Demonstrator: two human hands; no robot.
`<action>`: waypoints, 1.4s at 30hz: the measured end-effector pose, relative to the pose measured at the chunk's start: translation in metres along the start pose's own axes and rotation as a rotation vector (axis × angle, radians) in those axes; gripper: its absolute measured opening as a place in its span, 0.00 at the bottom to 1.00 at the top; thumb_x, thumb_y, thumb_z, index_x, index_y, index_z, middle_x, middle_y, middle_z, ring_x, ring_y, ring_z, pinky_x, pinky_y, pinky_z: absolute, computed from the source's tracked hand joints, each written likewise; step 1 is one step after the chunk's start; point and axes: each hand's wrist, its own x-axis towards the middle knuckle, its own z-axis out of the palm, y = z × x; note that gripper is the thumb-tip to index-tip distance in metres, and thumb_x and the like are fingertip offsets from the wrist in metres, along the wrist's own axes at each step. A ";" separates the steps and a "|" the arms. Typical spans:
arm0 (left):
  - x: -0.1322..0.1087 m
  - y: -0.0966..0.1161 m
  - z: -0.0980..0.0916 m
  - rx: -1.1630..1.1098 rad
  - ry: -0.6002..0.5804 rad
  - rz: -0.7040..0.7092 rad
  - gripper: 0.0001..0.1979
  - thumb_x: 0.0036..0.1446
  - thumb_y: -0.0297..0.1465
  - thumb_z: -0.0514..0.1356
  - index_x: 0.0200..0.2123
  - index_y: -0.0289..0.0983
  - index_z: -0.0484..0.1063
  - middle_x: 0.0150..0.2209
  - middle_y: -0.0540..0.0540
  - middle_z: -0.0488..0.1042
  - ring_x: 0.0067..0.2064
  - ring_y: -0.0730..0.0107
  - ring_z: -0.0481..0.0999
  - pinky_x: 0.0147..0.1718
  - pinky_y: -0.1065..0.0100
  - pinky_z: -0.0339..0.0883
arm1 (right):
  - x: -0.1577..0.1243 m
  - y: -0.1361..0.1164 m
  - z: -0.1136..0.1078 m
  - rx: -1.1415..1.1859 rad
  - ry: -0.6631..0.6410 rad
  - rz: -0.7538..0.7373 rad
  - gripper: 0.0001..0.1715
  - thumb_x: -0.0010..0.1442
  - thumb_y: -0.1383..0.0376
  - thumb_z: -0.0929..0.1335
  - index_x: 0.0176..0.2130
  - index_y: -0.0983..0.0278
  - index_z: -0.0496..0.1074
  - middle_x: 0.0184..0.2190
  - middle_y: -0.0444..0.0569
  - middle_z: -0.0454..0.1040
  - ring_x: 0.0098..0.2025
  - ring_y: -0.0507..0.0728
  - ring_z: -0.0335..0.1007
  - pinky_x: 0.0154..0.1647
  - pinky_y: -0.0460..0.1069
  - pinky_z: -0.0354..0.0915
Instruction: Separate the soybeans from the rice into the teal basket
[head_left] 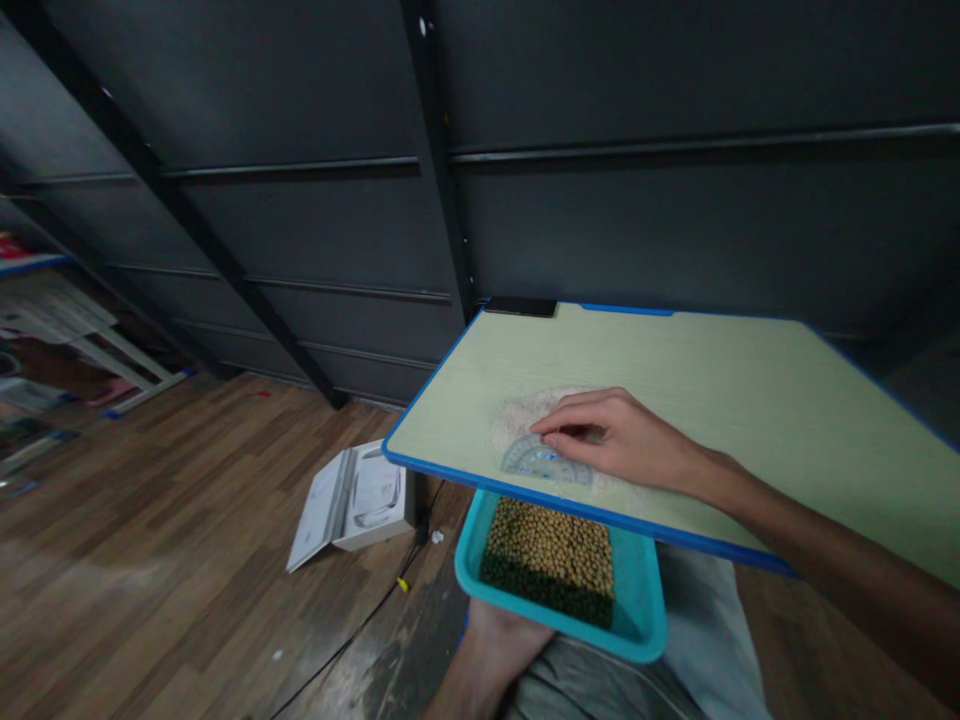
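My right hand (600, 435) pinches the straight edge of a clear plastic protractor (536, 460), which lies close to the tabletop with its curved side toward the near edge. Around it spreads a thin layer of small whitish grains (529, 410), possibly rice. Below the table edge, my left hand (506, 635) holds up a turquoise tray (641, 630) from underneath, its fingers hidden by the tray. Inside the tray are tan beans (559, 545), which look like soybeans, beside a band of dark green beans (544, 590).
The pale table (712, 390) has a blue rim, with a dark phone-like slab (521, 306) at its far left corner. An opened white box (375, 500) sits on the wooden floor, near a black cable (360, 625). A dark panelled wall (637, 220) stands behind.
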 end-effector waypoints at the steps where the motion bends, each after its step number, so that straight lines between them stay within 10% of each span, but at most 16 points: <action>1: 0.000 0.000 -0.002 0.011 -0.013 0.011 0.20 0.62 0.39 0.50 0.55 0.46 0.69 0.53 0.50 0.78 0.61 0.59 0.67 0.63 0.52 0.52 | 0.000 0.001 -0.002 -0.032 0.005 -0.007 0.14 0.61 0.70 0.67 0.45 0.60 0.78 0.40 0.48 0.80 0.40 0.54 0.75 0.43 0.51 0.67; 14: 0.007 -0.002 0.008 -0.053 0.020 0.101 0.23 0.62 0.43 0.49 0.57 0.45 0.66 0.56 0.42 0.75 0.58 0.51 0.71 0.59 0.43 0.57 | -0.003 0.005 -0.034 -0.051 0.040 0.092 0.12 0.58 0.71 0.67 0.41 0.64 0.79 0.36 0.47 0.81 0.35 0.52 0.75 0.37 0.46 0.68; 42: 0.008 0.001 0.037 -0.016 0.067 0.099 0.22 0.59 0.45 0.52 0.55 0.52 0.69 0.59 0.49 0.72 0.62 0.48 0.66 0.58 0.40 0.59 | -0.009 0.007 -0.031 0.174 -0.130 0.158 0.11 0.58 0.69 0.69 0.42 0.65 0.79 0.35 0.50 0.81 0.35 0.53 0.75 0.35 0.47 0.69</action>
